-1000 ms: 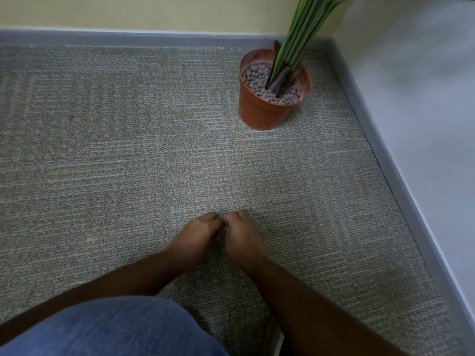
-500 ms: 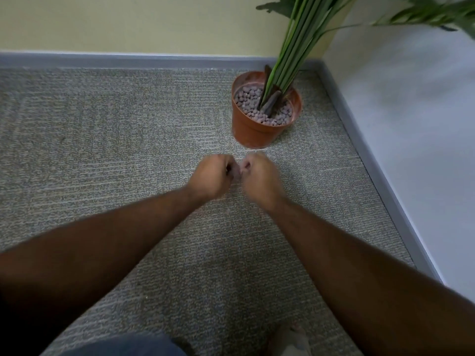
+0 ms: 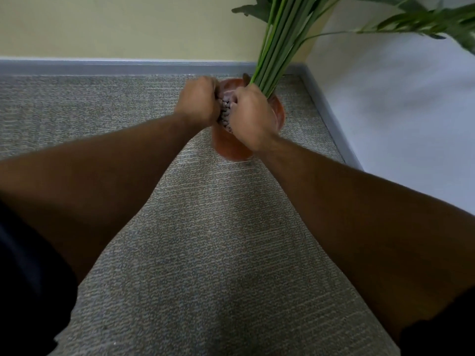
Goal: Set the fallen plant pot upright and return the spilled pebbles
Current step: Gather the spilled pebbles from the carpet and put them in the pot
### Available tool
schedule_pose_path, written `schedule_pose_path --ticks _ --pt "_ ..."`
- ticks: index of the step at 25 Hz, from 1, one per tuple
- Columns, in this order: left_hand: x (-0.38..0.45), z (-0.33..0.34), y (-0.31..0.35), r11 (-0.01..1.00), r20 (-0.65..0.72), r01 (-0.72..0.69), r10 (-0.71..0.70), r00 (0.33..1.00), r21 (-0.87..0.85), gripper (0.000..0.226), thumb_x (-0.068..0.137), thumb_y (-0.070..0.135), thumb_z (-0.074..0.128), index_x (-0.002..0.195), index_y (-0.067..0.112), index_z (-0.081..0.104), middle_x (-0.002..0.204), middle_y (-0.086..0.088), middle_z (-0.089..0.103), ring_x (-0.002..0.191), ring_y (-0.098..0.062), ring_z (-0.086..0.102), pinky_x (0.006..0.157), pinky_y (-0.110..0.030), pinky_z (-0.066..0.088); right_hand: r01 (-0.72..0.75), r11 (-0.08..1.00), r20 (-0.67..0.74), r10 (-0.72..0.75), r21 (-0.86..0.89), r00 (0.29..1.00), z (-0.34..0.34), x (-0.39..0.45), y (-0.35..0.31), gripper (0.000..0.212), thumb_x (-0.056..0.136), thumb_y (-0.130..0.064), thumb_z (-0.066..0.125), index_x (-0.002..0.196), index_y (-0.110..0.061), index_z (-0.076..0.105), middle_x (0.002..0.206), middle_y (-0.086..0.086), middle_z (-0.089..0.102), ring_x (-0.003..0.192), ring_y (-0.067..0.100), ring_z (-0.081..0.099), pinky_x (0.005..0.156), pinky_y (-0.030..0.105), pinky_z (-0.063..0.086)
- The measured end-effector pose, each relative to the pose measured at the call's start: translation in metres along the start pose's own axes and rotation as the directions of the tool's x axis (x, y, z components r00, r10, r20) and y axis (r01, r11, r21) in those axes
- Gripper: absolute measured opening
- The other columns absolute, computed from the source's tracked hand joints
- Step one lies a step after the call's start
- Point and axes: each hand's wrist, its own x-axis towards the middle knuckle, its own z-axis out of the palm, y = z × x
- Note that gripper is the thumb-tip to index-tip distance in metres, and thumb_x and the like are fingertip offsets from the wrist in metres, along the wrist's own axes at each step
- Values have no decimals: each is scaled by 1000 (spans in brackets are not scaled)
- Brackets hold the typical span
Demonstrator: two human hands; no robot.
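1 view: head-worn wide-angle camera, facing forward and down over both forearms toward carpet floor (image 3: 218,253) and room corner; plant pot (image 3: 231,147) near top centre, close range.

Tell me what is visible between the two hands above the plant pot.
In the head view, grey-brown pebbles show in the narrow gap between the left hand and the right hand, inside the orange plant pot.

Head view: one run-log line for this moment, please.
plant pot upright | left hand, right hand curled over pebbles | carpet
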Motion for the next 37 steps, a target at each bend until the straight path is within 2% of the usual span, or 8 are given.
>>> schedule_pose_path --ticks 4,10,14,18,22,26,29,37 --pt "12 12 -6 1000 -28 -5 6 1000 28 12 88 2 61 90 6 72 92 -16 74 85 -32 69 74 -42 58 62 997 16 -62 -44 998 12 -2 0 22 92 -7 58 113 -5 64 121 13 53 99 26 60 91 39 53" --pt "13 22 -4 999 -4 -18 18 1000 46 12 92 10 61 86 9 72 82 -14 72 74 -32 69 65 -41 57 52 996 145 -41 -76 989 29 -2 7 46 91 -8 59 136 -3 50 144 16 39 121 33 53 110 45 42" --pt "11 21 -3 995 27 -85 84 996 53 17 96 16 58 99 12 75 84 -13 72 76 -30 69 65 -40 57 126 991 246 -111 -46 963 35 -1 10 52 94 -10 54 145 -7 42 150 13 35 131 36 46 118 57 28" --pt "3 24 -11 979 -46 -174 180 983 110 27 98 12 53 119 10 69 99 -11 63 92 -26 55 75 -37 46 158 987 234 -157 15 959 36 -2 19 52 98 -14 50 148 -8 39 153 9 38 134 34 44 117 54 32" --pt "-19 21 -25 974 -86 -58 78 993 219 27 101 21 49 118 9 65 124 -12 66 124 -30 52 102 -46 42 181 982 259 -162 -51 952 33 -11 24 44 103 -22 47 144 -7 45 149 8 45 133 30 45 107 50 43" --pt "-64 3 -13 960 74 37 -60 995 276 45 104 41 42 131 10 59 148 -11 55 155 -28 23 122 -56 18 122 982 358 -64 -143 932 12 -34 10 51 104 -34 43 150 -12 38 157 5 39 144 26 34 115 51 34" --pt "-95 -26 4 949 182 168 -221 958 266 57 105 50 36 140 8 52 159 -12 42 158 -28 9 125 -60 11 76 979 462 22 -191 887 -20 -54 -4 59 105 -42 36 156 -12 28 165 8 25 153 25 19 122 53 21" --pt "-151 -153 92 934 281 206 -289 915 292 66 108 51 19 156 8 30 168 -15 20 159 -28 -5 125 -59 -2 7 978 523 106 -209 845 -160 -80 -73 63 106 -45 28 157 -10 21 167 11 17 154 28 14 124 53 15"
